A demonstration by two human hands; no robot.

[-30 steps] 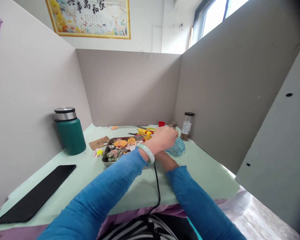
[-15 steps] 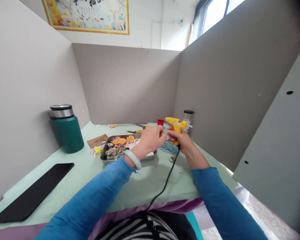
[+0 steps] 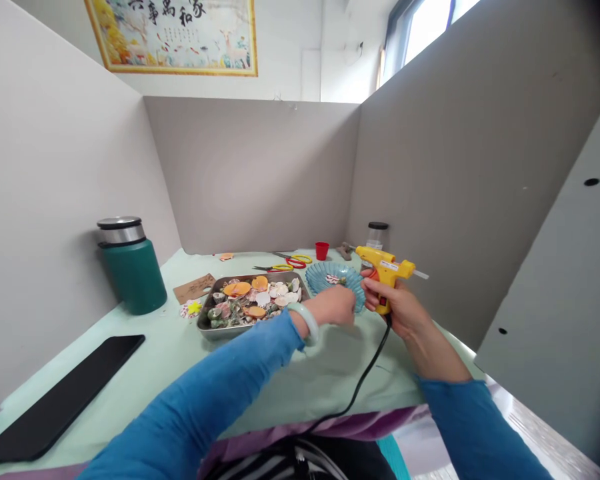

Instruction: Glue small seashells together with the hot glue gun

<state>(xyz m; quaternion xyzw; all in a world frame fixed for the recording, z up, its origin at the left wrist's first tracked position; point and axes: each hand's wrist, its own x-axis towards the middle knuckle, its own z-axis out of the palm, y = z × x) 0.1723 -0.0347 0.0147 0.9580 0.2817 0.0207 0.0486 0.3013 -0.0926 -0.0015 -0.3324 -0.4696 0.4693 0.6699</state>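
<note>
My right hand (image 3: 405, 310) is wrapped round the handle of a yellow glue gun (image 3: 390, 265), held above the table with its nozzle to the left and a clear glue stick out of the back. My left hand (image 3: 333, 307), a pale bangle (image 3: 307, 325) on its wrist, reaches down to the table by the near edge of a blue scalloped glass plate (image 3: 313, 272). Its fingers are curled down, and the hand's back hides what they hold, if anything. A small patterned piece (image 3: 333, 279) lies in the plate. Left of it, a metal tray (image 3: 215, 335) holds shells (image 3: 263, 298).
Behind the tray lie scissors (image 3: 297, 261) and pliers (image 3: 275, 269), near a red cup (image 3: 322, 251) and a lidded jar (image 3: 377, 235). A green bottle (image 3: 134, 277), brown tag (image 3: 195, 288) and black slab (image 3: 70, 393) are at left. The gun's black cord (image 3: 360, 383) trails toward me. Grey panels surround the table.
My left hand has moved down and right, away from the glue gun to the table by the plate. The glue gun and my right hand have shifted right and slightly down.
</note>
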